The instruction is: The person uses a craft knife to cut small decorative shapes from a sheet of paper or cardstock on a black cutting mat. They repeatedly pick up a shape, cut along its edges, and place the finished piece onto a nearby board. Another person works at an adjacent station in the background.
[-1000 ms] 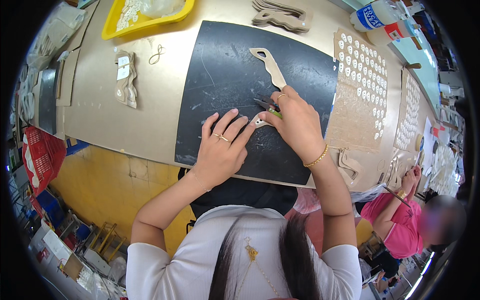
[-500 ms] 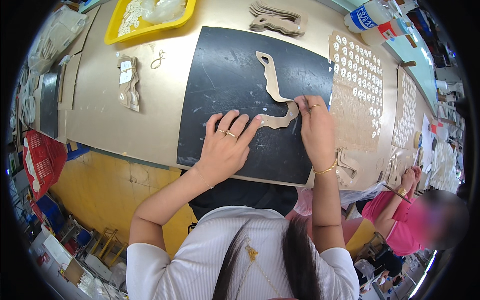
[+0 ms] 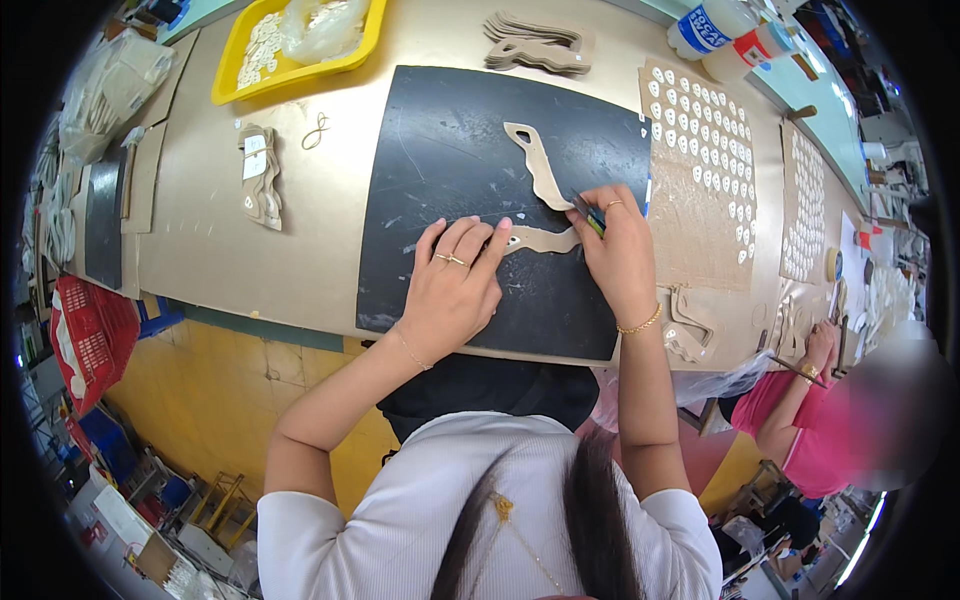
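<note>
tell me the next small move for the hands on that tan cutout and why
Probably draw the tool in the right hand a little further along the curved tan cutout, while the left hand presses its near end flat on the black mat. The tool tip sits at the cutout's bend, and the far end lies free.

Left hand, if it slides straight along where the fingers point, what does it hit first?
The left hand points up and right across the black mat. Its fingertips already rest on the tan cut-out strip; straight on, it would most likely meet the right hand holding a tool on that strip.
</note>
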Available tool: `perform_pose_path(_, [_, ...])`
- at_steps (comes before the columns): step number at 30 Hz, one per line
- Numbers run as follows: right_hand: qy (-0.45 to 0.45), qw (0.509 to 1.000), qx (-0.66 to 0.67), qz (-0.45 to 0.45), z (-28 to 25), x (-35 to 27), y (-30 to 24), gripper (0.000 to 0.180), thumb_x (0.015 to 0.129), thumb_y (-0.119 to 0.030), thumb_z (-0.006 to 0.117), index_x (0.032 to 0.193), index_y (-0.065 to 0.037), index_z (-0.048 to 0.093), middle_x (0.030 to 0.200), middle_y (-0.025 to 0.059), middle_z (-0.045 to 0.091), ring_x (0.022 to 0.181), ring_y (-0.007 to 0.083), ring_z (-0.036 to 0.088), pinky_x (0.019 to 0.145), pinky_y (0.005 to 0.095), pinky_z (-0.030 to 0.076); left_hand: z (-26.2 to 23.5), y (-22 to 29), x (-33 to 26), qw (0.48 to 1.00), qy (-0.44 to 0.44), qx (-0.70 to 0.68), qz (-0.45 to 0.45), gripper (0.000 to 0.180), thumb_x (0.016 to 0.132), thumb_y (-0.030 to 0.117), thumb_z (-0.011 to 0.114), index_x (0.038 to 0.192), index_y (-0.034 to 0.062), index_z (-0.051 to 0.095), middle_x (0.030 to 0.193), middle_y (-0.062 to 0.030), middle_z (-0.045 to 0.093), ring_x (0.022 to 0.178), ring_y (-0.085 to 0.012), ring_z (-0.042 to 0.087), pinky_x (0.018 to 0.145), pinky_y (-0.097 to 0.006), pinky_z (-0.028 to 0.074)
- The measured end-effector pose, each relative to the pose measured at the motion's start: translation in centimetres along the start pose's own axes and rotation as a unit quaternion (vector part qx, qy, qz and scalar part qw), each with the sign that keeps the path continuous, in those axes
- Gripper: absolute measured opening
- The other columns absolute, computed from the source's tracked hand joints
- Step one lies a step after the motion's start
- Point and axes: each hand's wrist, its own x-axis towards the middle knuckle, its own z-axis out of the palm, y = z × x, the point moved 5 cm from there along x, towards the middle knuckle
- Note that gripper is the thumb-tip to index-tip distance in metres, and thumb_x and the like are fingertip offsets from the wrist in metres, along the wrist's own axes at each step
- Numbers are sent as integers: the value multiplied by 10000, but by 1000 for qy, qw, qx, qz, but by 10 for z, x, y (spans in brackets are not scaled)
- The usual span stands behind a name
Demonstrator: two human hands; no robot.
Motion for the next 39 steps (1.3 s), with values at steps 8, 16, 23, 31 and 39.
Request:
perform_pose_path(8, [-56, 994, 50, 77, -2, -10, 2, 188, 920, -133, 720, 1015, 15, 652, 846, 152, 700, 677, 243, 646, 641, 337, 480, 4, 6, -4, 998, -16, 8, 60, 410, 783, 156, 716, 1185, 86, 678, 1206, -109, 584, 1203, -300, 528, 1056, -518, 374])
perform_pose_path(16, [-56, 972, 153, 169, -16, -47, 21, 192, 945, -156, 727, 1015, 16, 676, 746, 4, 656, 648, 63, 535, 595, 253, 432, -2, 12, -21, 994, -28, -102, 3, 608, 828, 259, 752, 1373, 60, 567, 1313, -114, 554, 1263, -313, 507, 1047, -480, 370])
perform_pose_path(23, [94, 895, 349, 260, -55, -93, 50, 176, 962, -145, 715, 975, 20, 656, 797, -24, 646, 700, 34, 527, 612, 223, 427, 0, 7, -25, 993, -1, -120, 5, 650, 815, 131, 770, 1410, 29, 528, 1364, -150, 547, 1231, -313, 533, 1029, -452, 374])
perform_pose_path(31, [281, 845, 330, 314, -97, -175, 109, 151, 983, -169, 697, 992, -24, 654, 809, -43, 615, 672, 2, 482, 563, 175, 368, 2, 8, -26, 994, -2, -109, 31, 613, 844, 77, 727, 1419, 31, 519, 1377, -140, 542, 1235, -292, 529, 1049, -427, 350])
perform_pose_path(39, [299, 875, 107, 365, -119, -212, 174, 287, 963, -259, 717, 1018, 15, 652, 835, 45, 644, 769, 122, 574, 720, 280, 478, 5, 9, -25, 995, -1, -96, 32, 620, 840, 55, 721, 1424, 34, 515, 1381, -136, 540, 1257, -290, 523, 1054, -427, 345])
